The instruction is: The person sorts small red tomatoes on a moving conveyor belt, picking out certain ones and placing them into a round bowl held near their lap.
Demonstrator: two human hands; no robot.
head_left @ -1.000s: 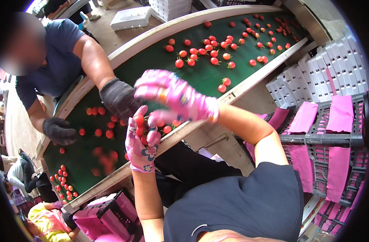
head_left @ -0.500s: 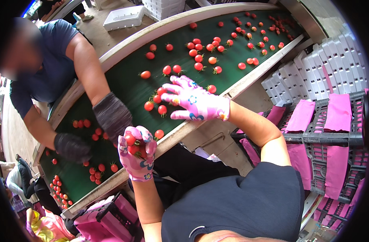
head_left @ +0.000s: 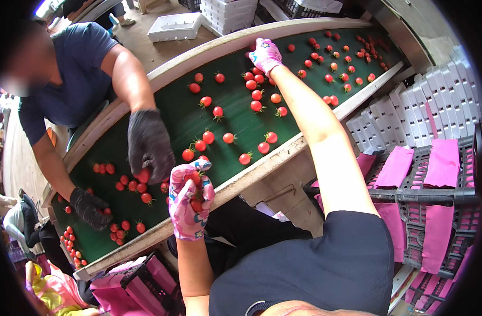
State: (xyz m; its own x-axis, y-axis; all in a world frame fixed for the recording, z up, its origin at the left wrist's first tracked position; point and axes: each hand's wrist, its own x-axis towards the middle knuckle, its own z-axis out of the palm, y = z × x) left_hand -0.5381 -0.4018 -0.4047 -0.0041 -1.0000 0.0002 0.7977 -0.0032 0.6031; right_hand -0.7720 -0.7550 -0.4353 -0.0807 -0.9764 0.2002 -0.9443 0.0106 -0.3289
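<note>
Left hand (head_left: 186,210) clasps tomatoes (head_left: 197,204), long axes unclear; loose tomatoes (head_left: 218,111) point stems variously; right hand (head_left: 266,55), grip unclear.

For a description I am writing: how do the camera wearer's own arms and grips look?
The left grip and the right grip wear close-fitting, wrist-length pink gloves with a flower print, partly blue and white. The left forearm and right forearm are bare. A short, dark navy sleeve shows on the right; the left is unclear.
</note>
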